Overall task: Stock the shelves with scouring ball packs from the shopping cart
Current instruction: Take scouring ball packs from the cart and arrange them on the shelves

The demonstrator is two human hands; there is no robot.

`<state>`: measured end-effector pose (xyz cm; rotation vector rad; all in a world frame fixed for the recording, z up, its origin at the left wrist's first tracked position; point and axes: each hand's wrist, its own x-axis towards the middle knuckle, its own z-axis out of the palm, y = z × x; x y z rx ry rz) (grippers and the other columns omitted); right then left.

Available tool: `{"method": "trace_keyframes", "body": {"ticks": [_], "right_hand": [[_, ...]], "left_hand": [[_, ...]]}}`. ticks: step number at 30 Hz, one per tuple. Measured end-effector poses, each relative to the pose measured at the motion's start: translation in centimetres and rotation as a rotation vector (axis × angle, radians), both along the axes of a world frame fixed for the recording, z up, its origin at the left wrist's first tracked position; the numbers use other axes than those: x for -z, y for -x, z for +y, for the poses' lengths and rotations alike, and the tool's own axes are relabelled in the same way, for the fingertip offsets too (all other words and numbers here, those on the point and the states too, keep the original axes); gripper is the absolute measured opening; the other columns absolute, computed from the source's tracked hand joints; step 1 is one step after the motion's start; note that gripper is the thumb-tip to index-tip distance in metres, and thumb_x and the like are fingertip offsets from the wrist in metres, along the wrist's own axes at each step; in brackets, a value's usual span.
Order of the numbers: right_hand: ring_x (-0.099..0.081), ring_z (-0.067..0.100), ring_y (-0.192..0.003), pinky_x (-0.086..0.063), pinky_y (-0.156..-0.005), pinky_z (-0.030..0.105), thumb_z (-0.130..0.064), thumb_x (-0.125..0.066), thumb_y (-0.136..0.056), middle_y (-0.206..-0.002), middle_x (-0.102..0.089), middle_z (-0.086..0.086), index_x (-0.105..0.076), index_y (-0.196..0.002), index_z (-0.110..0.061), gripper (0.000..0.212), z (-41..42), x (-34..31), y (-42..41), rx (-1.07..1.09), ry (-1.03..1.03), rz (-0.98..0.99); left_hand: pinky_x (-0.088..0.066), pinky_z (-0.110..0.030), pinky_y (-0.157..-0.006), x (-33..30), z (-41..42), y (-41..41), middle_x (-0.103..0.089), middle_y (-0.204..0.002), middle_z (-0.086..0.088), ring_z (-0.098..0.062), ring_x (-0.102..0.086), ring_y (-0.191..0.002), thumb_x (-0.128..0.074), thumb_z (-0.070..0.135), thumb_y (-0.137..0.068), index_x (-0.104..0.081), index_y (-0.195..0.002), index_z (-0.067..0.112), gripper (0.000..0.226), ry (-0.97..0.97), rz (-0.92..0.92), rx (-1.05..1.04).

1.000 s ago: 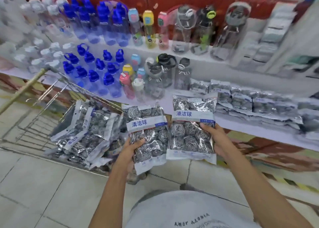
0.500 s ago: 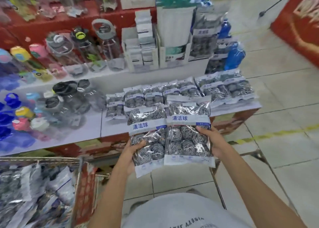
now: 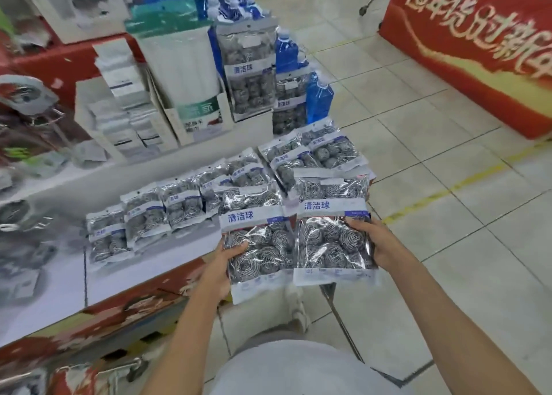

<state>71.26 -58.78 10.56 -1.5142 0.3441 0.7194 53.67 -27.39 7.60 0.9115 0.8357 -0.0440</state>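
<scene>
My left hand (image 3: 219,267) grips one clear pack of steel scouring balls (image 3: 258,245) by its lower left edge. Beside it, my right hand (image 3: 378,242) holds a second pack (image 3: 330,242) by its right edge. Both packs are upright, side by side, in front of the low white shelf (image 3: 149,263). A row of the same packs (image 3: 179,206) lies on that shelf, running back to its right end (image 3: 313,155). Only a bit of the shopping cart's metal frame (image 3: 131,364) shows at the bottom left.
Taller scouring ball packs (image 3: 249,72) and blue liquid pouches (image 3: 318,99) stand on the upper step, beside white boxed goods (image 3: 185,66). Blurred bottles fill the left. A red banner display (image 3: 478,54) stands across the tiled aisle on the right.
The view has swung right, from the cart and bottle shelves to the shelf's right end. Both hands kept their packs and carried them along the shelf. The cart has dropped almost out of view.
</scene>
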Motion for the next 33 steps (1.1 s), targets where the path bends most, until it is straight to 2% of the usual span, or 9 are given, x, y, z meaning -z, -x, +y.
{"method": "trace_keyframes", "body": {"ticks": [3,5,10,13,16,23,26,30,33], "right_hand": [[-0.079,0.018,-0.088,-0.060,-0.059,0.028,-0.025,-0.087,-0.070,-0.104,-0.081,0.004,-0.067,-0.124,-0.014,0.059,-1.0,0.3,-4.6,0.010,-0.016,0.013],[-0.079,0.014,-0.084,-0.060,-0.056,0.024,-0.026,-0.087,-0.071,-0.105,-0.081,0.004,-0.068,-0.122,-0.014,0.056,-1.4,0.3,-7.5,-0.006,0.005,0.022],[-0.079,0.017,-0.078,-0.059,-0.053,0.023,-0.021,-0.087,-0.076,-0.099,-0.081,0.006,-0.066,-0.122,-0.009,0.052,-1.8,0.4,-15.5,-0.055,0.075,0.045],[-0.078,0.017,-0.075,-0.057,-0.059,0.026,-0.022,-0.086,-0.075,-0.101,-0.081,0.006,-0.066,-0.123,-0.009,0.054,-1.8,0.8,-20.0,-0.078,0.106,0.049],[-0.077,0.016,-0.083,-0.055,-0.062,0.026,-0.021,-0.084,-0.078,-0.100,-0.081,0.002,-0.067,-0.124,-0.012,0.050,-1.3,1.2,-24.3,-0.093,0.115,0.060],[-0.067,0.024,-0.116,-0.047,-0.099,0.041,-0.015,-0.083,-0.083,-0.108,-0.080,0.001,-0.067,-0.125,-0.012,0.045,0.3,4.1,-36.0,-0.175,0.162,0.113],[-0.065,0.022,-0.119,-0.046,-0.103,0.041,-0.018,-0.084,-0.082,-0.120,-0.077,0.003,-0.067,-0.128,-0.013,0.050,1.5,4.9,-40.9,-0.259,0.172,0.127],[-0.060,0.023,-0.124,-0.040,-0.114,0.047,-0.022,-0.084,-0.086,-0.124,-0.074,0.001,-0.066,-0.129,-0.017,0.047,3.3,6.7,-46.1,-0.383,0.216,0.172],[-0.063,0.018,-0.119,-0.046,-0.103,0.039,-0.019,-0.082,-0.087,-0.116,-0.076,-0.001,-0.066,-0.129,-0.013,0.045,5.0,8.7,-48.7,-0.442,0.234,0.181]], "left_hand": [[-0.063,-0.050,-0.081,0.5,-0.6,-4.8,-0.075,-0.122,-0.014,-0.033,-0.075,-0.106,-0.087,0.012,-0.073,-0.053,-0.145,0.019,0.081,0.010,0.041,-0.010],[-0.061,-0.035,-0.054,0.8,-0.9,-8.0,-0.081,-0.101,-0.009,-0.025,-0.079,-0.079,-0.081,0.005,-0.080,-0.060,-0.132,0.017,0.058,0.018,0.041,-0.003],[-0.054,-0.029,-0.041,2.1,-1.8,-15.3,-0.082,-0.086,-0.002,-0.019,-0.072,-0.054,-0.082,0.007,-0.079,-0.059,-0.110,0.030,0.045,0.062,0.037,-0.030],[-0.063,-0.051,-0.075,2.7,-2.3,-18.9,-0.078,-0.110,-0.011,-0.030,-0.074,-0.089,-0.086,0.014,-0.070,-0.056,-0.134,0.021,0.071,0.065,0.047,-0.042],[-0.029,-0.065,-0.118,3.3,-2.1,-22.2,-0.053,-0.151,-0.019,-0.045,-0.045,-0.143,-0.090,0.017,-0.071,-0.039,-0.156,0.022,0.099,0.082,0.070,-0.076],[-0.028,-0.062,-0.121,3.9,-2.5,-30.0,-0.035,-0.165,-0.009,-0.034,-0.032,-0.150,-0.099,0.030,-0.056,-0.026,-0.162,0.033,0.129,0.062,0.112,-0.124],[-0.023,-0.061,-0.124,4.9,-3.0,-33.1,-0.026,-0.169,-0.010,-0.034,-0.025,-0.154,-0.092,0.024,-0.073,-0.021,-0.164,0.033,0.116,0.029,0.168,-0.154],[-0.044,-0.056,-0.112,6.4,-3.7,-36.4,-0.047,-0.156,-0.016,-0.037,-0.046,-0.140,-0.091,0.023,-0.070,-0.035,-0.158,0.020,0.104,0.084,0.266,-0.210],[-0.041,-0.066,-0.113,7.8,-3.7,-38.1,-0.051,-0.151,-0.022,-0.045,-0.050,-0.137,-0.087,0.015,-0.078,-0.038,-0.156,0.024,0.093,0.132,0.297,-0.248]]}}
